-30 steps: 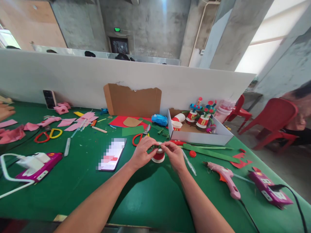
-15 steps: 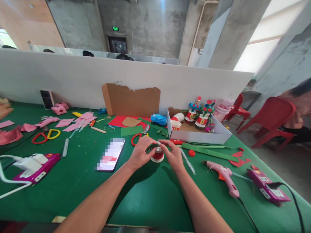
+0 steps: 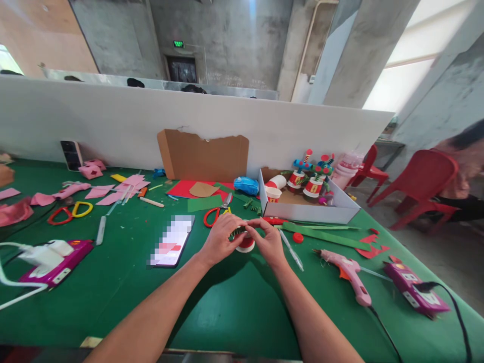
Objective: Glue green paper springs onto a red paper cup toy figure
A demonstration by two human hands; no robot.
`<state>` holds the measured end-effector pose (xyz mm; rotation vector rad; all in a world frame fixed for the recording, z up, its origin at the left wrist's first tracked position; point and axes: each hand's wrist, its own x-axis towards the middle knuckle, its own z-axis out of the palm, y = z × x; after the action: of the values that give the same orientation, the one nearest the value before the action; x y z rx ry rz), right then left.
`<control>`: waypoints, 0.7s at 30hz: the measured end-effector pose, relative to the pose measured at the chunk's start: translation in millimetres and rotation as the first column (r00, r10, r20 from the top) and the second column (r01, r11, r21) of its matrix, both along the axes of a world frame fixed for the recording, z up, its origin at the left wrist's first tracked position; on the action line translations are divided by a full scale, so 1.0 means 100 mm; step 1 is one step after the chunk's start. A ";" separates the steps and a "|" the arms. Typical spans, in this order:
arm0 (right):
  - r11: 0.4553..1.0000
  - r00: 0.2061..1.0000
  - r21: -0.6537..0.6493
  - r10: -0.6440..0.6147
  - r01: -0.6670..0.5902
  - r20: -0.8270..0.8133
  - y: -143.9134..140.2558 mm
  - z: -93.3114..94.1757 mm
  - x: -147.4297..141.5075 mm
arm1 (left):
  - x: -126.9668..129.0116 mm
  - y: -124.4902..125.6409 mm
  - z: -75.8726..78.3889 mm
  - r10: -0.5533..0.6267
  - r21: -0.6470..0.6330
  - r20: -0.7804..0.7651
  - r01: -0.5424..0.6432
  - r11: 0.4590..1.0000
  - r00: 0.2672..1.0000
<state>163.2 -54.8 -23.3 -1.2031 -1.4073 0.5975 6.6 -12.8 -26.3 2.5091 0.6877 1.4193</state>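
A small red and white paper cup (image 3: pixel 246 244) stands upside down on the green table (image 3: pixel 234 307) in front of me. Across its top lies a green coiled pipe cleaner (image 3: pixel 239 232). My left hand (image 3: pixel 221 240) pinches the coil's left end and rests against the cup. My right hand (image 3: pixel 268 242) pinches the coil's right end, fingers curled over the cup's top. Both hands hide most of the cup.
A phone (image 3: pixel 173 240) lies left of my hands, red scissors (image 3: pixel 215 212) behind them. A white box (image 3: pixel 306 204) with decorated cups sits back right. A pink glue gun (image 3: pixel 350 275) and purple device (image 3: pixel 414 290) lie right. Pink paper scraps (image 3: pixel 113 189) and another purple device (image 3: pixel 56 259) lie left.
My hands have closed in over the cup's top and cover more of it. The green coil sits lower and is more hidden between my fingers. The view has shifted slightly.
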 end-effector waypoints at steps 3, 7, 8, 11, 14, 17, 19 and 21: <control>1.000 1.000 0.010 -0.006 0.006 0.006 0.00 -0.01 0.00 | 0.00 0.01 0.00 -0.016 -0.014 0.011 0.016 1.000 1.000; 1.000 0.999 -0.004 0.013 -0.013 -0.039 0.01 -0.02 0.00 | 0.00 0.01 0.00 -0.031 -0.014 0.051 0.032 0.999 0.998; 1.000 0.999 -0.011 0.016 -0.017 -0.041 0.00 -0.02 0.00 | 0.00 0.01 0.00 -0.034 -0.014 0.058 0.035 0.999 0.998; 1.000 0.999 -0.018 0.022 -0.023 -0.035 0.00 -0.01 -0.01 | 0.01 0.01 0.00 -0.039 -0.034 0.066 0.042 0.999 0.997; 1.000 0.999 0.004 0.013 -0.013 -0.034 -0.01 0.00 -0.01 | 0.01 0.01 0.01 -0.046 -0.082 0.075 0.052 0.995 0.996; 1.000 1.000 0.014 0.000 0.001 -0.026 -0.01 0.01 -0.01 | 0.01 0.00 0.01 -0.051 -0.116 0.092 0.062 0.991 0.994; 1.000 1.000 0.011 -0.007 0.007 -0.020 -0.01 0.01 -0.01 | 0.01 0.00 0.00 -0.052 -0.130 0.096 0.064 0.989 0.994; 1.000 1.000 0.009 -0.014 0.014 -0.018 -0.01 0.01 -0.01 | 0.01 0.00 0.00 -0.045 -0.143 0.090 0.058 0.988 0.995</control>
<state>162.5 -55.3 -22.5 -1.1968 -1.3846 0.5902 7.2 -12.4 -26.4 2.3232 0.6792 1.3974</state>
